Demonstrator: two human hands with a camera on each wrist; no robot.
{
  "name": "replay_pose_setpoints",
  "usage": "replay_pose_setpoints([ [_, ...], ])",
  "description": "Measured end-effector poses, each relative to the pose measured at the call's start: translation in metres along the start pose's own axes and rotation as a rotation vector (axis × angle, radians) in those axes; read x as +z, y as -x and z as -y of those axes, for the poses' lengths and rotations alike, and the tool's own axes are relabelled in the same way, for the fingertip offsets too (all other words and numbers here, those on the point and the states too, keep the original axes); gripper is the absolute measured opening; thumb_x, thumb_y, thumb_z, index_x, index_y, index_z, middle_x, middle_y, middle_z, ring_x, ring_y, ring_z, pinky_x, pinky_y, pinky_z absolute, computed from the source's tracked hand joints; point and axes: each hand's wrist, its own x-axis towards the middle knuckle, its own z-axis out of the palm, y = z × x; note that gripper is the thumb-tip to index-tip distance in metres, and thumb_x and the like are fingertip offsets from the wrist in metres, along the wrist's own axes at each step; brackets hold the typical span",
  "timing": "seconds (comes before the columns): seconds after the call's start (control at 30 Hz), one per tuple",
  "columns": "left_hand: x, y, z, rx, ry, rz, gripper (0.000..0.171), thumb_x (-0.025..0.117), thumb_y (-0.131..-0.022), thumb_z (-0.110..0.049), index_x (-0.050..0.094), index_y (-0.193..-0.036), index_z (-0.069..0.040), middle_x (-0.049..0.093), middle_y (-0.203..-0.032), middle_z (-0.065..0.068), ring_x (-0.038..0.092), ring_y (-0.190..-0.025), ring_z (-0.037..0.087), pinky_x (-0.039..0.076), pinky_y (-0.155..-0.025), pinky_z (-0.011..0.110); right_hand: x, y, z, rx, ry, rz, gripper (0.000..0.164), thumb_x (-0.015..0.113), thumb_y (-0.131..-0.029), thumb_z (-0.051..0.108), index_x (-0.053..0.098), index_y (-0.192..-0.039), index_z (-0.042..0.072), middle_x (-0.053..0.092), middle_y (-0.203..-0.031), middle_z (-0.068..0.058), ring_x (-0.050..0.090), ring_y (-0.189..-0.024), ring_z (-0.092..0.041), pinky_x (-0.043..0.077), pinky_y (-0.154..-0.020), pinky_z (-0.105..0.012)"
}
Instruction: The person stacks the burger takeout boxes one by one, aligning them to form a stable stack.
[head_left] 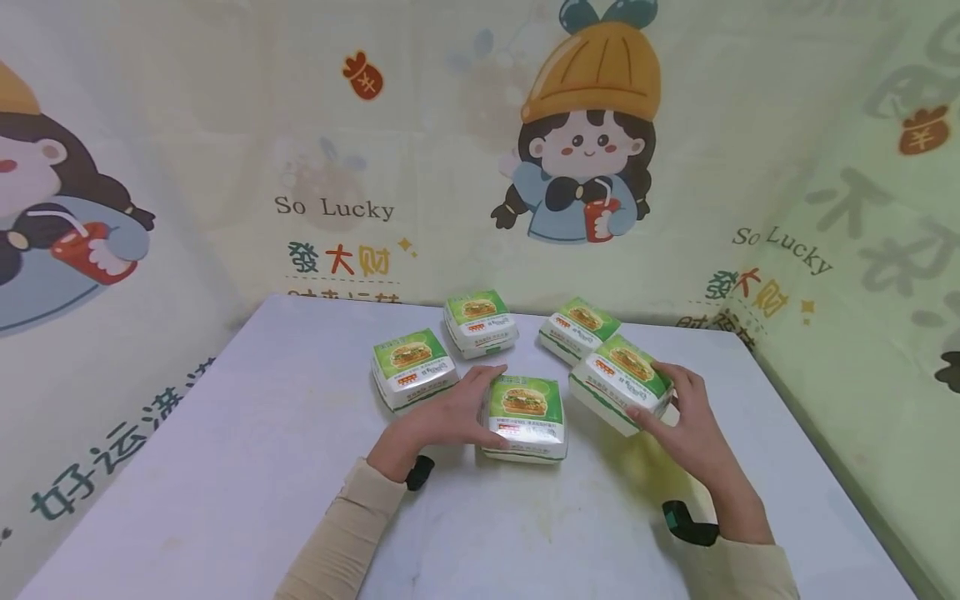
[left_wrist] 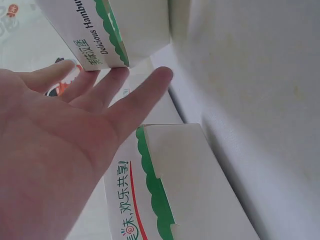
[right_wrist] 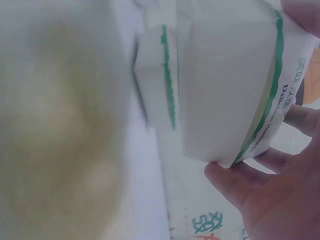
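Near the middle of the table stands a green-and-white hamburger box [head_left: 524,417], its lid printed with a burger. My left hand [head_left: 453,408] grips it from the left side, thumb at the front and fingers at the back; fingertips touch its wall [left_wrist: 145,30] in the left wrist view, where the thumb is hidden. A second hamburger box [head_left: 622,379], tilted and raised off the table, is held by my right hand [head_left: 686,425] at its right end. From below, the right wrist view shows that box's plain white underside [right_wrist: 225,85], with fingers along its edge.
Three more hamburger boxes stand behind: one at left [head_left: 412,367], one at back centre [head_left: 480,323] and one at back right [head_left: 579,329], partly covered by the raised box. Printed cloth walls [head_left: 435,167] enclose the white table [head_left: 262,467] at the back and sides.
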Motion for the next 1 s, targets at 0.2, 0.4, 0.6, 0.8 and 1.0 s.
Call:
replay_pose_setpoints([
  [0.2, 0.000, -0.001, 0.000, 0.011, -0.007, 0.006, 0.113, 0.085, -0.072, -0.049, 0.019, -0.158, -0.017, 0.025, -0.159, 0.004, 0.037, -0.139, 0.018, 0.036, -0.115, 0.039, 0.001, -0.005, 0.013, -0.040, -0.050, -0.019, 0.075, 0.070, -0.091, 0.032, 0.031, -0.151, 0.008, 0.020, -0.154, -0.023, 0.033, -0.131, -0.039, 0.035, -0.104, -0.067],
  [0.4, -0.001, 0.001, 0.001, 0.009, -0.027, 0.027, 0.113, 0.083, -0.073, -0.048, 0.017, -0.158, -0.017, 0.025, -0.159, 0.003, 0.036, -0.138, 0.017, 0.035, -0.115, 0.040, 0.006, -0.009, 0.024, -0.094, -0.120, -0.018, 0.074, 0.070, -0.092, 0.027, 0.033, -0.153, 0.010, 0.018, -0.158, -0.021, 0.027, -0.139, -0.040, 0.031, -0.107, -0.069],
  [0.6, -0.002, 0.003, 0.002, -0.014, -0.035, 0.032, 0.112, 0.083, -0.073, -0.049, 0.017, -0.158, -0.018, 0.027, -0.158, 0.001, 0.037, -0.136, 0.015, 0.035, -0.115, 0.038, 0.012, -0.010, 0.028, -0.184, -0.148, -0.012, 0.072, 0.071, -0.090, 0.017, 0.036, -0.153, 0.015, 0.019, -0.160, -0.017, 0.024, -0.143, -0.040, 0.030, -0.108, -0.069],
  [0.8, 0.001, 0.005, 0.005, -0.027, -0.028, 0.041, 0.114, 0.083, -0.072, -0.053, 0.017, -0.159, -0.018, 0.026, -0.159, 0.000, 0.035, -0.141, 0.016, 0.034, -0.117, 0.039, 0.023, -0.007, 0.033, -0.216, -0.154, 0.009, 0.073, 0.072, -0.090, 0.016, 0.037, -0.153, 0.023, 0.022, -0.160, -0.015, 0.030, -0.142, -0.039, 0.035, -0.116, -0.048],
  [1.0, 0.000, 0.005, 0.004, -0.023, -0.022, 0.043, 0.114, 0.083, -0.072, -0.053, 0.017, -0.158, -0.018, 0.025, -0.160, 0.000, 0.033, -0.143, 0.018, 0.034, -0.117, 0.040, 0.032, -0.007, 0.036, -0.269, -0.226, 0.032, 0.077, 0.073, -0.088, 0.009, 0.034, -0.153, 0.020, 0.026, -0.159, -0.012, 0.030, -0.141, -0.032, 0.029, -0.105, -0.003],
])
